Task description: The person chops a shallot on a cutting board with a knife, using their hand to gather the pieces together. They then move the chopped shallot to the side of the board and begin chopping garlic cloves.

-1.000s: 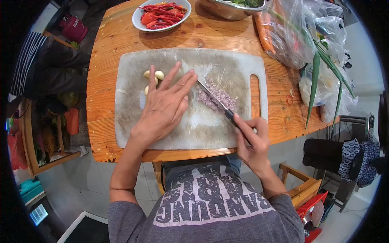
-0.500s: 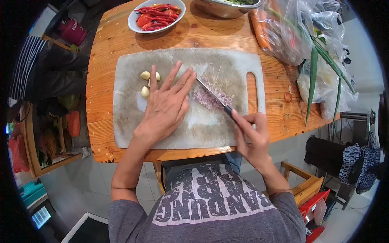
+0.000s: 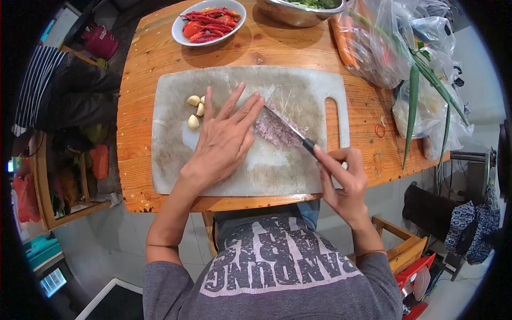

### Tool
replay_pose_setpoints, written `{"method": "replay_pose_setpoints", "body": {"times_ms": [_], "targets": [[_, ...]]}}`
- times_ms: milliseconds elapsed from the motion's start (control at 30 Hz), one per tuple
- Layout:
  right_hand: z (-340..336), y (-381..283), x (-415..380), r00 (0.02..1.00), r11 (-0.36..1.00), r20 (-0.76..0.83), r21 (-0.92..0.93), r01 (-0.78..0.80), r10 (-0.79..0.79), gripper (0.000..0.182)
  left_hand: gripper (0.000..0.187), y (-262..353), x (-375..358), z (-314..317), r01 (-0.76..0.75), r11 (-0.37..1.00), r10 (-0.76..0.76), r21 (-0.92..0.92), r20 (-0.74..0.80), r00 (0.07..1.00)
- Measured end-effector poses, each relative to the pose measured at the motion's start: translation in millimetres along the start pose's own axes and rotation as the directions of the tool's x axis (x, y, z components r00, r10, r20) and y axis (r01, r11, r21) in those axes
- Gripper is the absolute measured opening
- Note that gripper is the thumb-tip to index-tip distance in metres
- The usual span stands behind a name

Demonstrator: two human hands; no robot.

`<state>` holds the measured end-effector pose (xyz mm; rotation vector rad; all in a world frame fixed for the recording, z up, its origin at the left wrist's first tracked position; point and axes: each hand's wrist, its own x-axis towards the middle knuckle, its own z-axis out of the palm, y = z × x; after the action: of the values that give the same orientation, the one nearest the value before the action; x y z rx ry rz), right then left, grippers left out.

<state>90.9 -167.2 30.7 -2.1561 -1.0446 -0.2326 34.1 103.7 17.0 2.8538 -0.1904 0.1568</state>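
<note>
1 wooden table (image 3: 140, 80), varnished orange-brown with visible grain, fills most of the view from above, and 1 person in a grey T-shirt (image 3: 298, 298) with pale block lettering sits at its near edge. On it lies 1 cutting board (image 3: 173, 165), a whitish rectangle with rounded corners, a stained, scuffed surface and 1 slot handle at its right end. At the far right, at least 2 crinkled, clear plastic bags (image 3: 376, 61) bulge beside long green leaves (image 3: 412, 106), smooth and pointed; smooth orange carrots (image 3: 345, 45) show through the plastic, too overlapped to count. 2 round bowls stand at the far edge: 1 shiny metal bowl (image 3: 298, 17) holding leafy greens and 1 white bowl (image 3: 177, 33) heaped with glossy, slender red chillies (image 3: 216, 24) and rounder tomatoes. The left hand (image 3: 226, 133) lies palm down over the board, fingers fanned. The right hand (image 3: 344, 184) pinches the black handle of 1 knife (image 3: 308, 145), its narrow steel blade slanting across 1 heap of finely chopped purplish bits (image 3: 274, 130) right of the board's middle, tip beside the left fingertips. 4 smooth, cream garlic cloves (image 3: 193, 122) cluster left of that hand. 1 thin red ring (image 3: 380, 130) lies near the bags.
</note>
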Motion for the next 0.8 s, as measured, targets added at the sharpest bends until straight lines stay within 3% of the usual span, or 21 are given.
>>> {"method": "replay_pose_setpoints", "body": {"times_ms": [100,200,300,433,800], "targets": [[1.7,2.6,-1.9,1.0,1.0,0.006,0.001,-0.022,0.022,0.052,0.066,-0.2,0.8,1.7,0.026,0.999,-0.024,0.024,-0.064,0.998],[2.9,3.3,-2.5,0.999,0.999,0.028,0.04,-0.019,0.018,0.052,0.066,-0.2,1.9,4.4,0.006,1.0,-0.006,-0.012,0.001,1.0],[5.4,12.2,0.8,0.998,0.998,0.042,0.038,-0.051,0.049,0.051,0.067,0.7,3.5,2.9,0.026,0.999,-0.024,0.038,-0.053,0.998],[-9.6,3.2,4.0,1.0,1.0,-0.031,0.021,0.002,-0.002,0.05,0.067,1.9,2.3,5.4,0.009,1.0,-0.009,-0.026,-0.025,1.0],[6.5,14.8,-1.9,0.999,0.997,0.029,0.066,-0.027,0.025,0.05,0.067,1.9,4.6,4.1,0.032,0.999,-0.033,-0.002,-0.043,0.999]]}}
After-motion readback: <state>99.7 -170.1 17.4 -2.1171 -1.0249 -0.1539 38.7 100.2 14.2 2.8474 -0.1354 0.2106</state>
